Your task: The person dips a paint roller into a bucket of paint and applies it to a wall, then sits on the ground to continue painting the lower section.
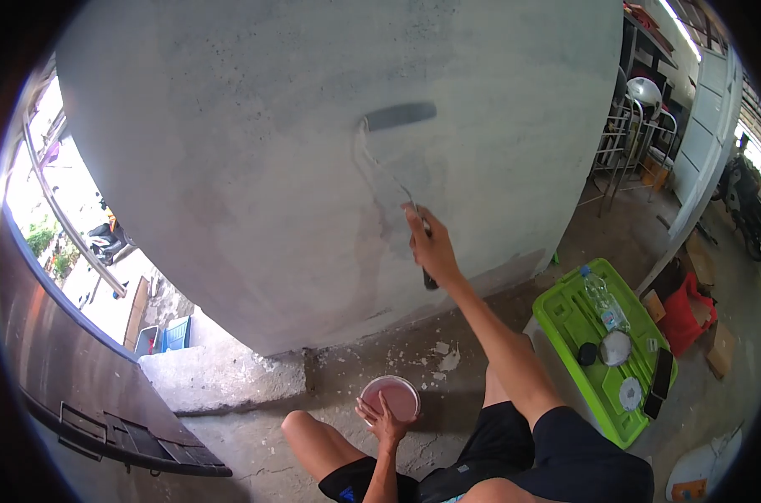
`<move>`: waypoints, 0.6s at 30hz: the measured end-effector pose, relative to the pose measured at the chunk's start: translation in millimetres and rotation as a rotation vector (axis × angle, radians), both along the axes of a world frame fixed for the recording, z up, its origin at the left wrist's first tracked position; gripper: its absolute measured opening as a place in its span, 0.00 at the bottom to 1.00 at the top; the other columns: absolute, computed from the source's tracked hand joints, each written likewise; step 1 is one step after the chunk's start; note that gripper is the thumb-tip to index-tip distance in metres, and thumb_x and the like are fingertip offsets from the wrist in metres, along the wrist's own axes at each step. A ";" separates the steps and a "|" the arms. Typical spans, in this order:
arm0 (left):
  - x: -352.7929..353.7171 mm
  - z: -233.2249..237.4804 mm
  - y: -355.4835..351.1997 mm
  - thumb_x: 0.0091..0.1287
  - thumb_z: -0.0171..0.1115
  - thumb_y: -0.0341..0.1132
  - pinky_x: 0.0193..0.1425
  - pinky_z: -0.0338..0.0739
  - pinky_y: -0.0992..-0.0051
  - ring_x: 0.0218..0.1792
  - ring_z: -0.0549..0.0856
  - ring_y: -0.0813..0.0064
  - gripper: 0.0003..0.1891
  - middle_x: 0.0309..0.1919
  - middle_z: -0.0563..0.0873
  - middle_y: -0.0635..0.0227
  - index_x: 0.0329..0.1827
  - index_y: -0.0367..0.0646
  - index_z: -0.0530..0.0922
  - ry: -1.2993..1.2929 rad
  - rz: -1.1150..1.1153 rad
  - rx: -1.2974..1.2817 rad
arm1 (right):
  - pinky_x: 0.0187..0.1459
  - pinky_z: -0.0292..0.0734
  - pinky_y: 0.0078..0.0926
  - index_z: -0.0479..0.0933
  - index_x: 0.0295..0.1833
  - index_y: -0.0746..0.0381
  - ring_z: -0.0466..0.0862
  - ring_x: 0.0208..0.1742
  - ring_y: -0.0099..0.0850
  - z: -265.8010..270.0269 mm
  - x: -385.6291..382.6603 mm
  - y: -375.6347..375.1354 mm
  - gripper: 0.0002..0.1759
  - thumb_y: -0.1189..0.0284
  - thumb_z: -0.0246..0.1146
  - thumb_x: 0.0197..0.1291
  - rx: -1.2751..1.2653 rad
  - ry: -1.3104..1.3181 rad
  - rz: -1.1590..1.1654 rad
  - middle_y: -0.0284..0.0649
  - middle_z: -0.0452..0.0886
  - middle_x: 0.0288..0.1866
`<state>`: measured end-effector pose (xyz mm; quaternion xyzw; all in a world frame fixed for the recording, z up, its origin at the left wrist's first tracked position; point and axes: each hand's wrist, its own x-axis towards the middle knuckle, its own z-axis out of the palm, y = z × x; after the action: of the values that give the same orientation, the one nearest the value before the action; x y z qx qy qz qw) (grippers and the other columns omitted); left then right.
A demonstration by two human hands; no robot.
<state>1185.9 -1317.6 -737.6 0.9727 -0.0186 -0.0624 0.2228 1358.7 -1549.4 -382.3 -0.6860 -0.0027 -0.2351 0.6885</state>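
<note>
My right hand (432, 251) is wrapped round the dark handle of a paint roller (401, 116). Its bent wire frame runs up to a grey sleeve, blurred and laid against the pale wall (271, 193). Darker, damp-looking patches mark the wall below and beside the sleeve. Lower down, between my knees, my left hand (387, 426) grips the near side of a round white-rimmed tub (404, 401), fingers reaching over its rim. The inside of the tub looks pinkish; the hand covers part of it.
To my right, a green plastic lid (565, 323) carries a water bottle (603, 298), a phone and small round items. A dark metal door (87, 360) stands left, beside a concrete step (225, 365). Stools (640, 126) and a red bag (689, 314) are farther right.
</note>
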 end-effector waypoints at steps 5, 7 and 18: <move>1.3 -6.2 0.6 0.30 0.81 0.66 0.53 0.66 0.27 0.74 0.36 0.27 0.72 0.75 0.31 0.35 0.80 0.59 0.46 -0.017 -0.003 -0.005 | 0.17 0.57 0.19 0.75 0.61 0.59 0.61 0.14 0.14 -101.3 -12.1 21.8 0.24 0.51 0.54 0.72 0.080 0.061 0.001 0.24 0.63 0.16; 0.5 -6.9 0.9 0.30 0.80 0.67 0.53 0.65 0.27 0.74 0.35 0.27 0.72 0.75 0.31 0.35 0.80 0.59 0.46 -0.004 0.005 -0.014 | 0.18 0.58 0.19 0.75 0.61 0.59 0.61 0.15 0.15 -139.5 -16.9 17.4 0.24 0.52 0.54 0.73 0.078 0.073 0.022 0.25 0.63 0.16; -1.2 -15.5 2.1 0.29 0.82 0.65 0.55 0.62 0.24 0.73 0.37 0.24 0.72 0.75 0.33 0.33 0.80 0.59 0.47 -0.134 -0.024 -0.034 | 0.26 0.66 0.31 0.77 0.59 0.63 0.68 0.20 0.27 -23.2 -30.7 -35.2 0.23 0.56 0.57 0.71 -0.678 0.108 -0.133 0.44 0.73 0.20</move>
<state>1184.7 -1315.5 -753.1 0.9704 -0.0463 0.0003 0.2370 1328.0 -1584.6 -405.5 -0.8859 0.0006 -0.2285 0.4037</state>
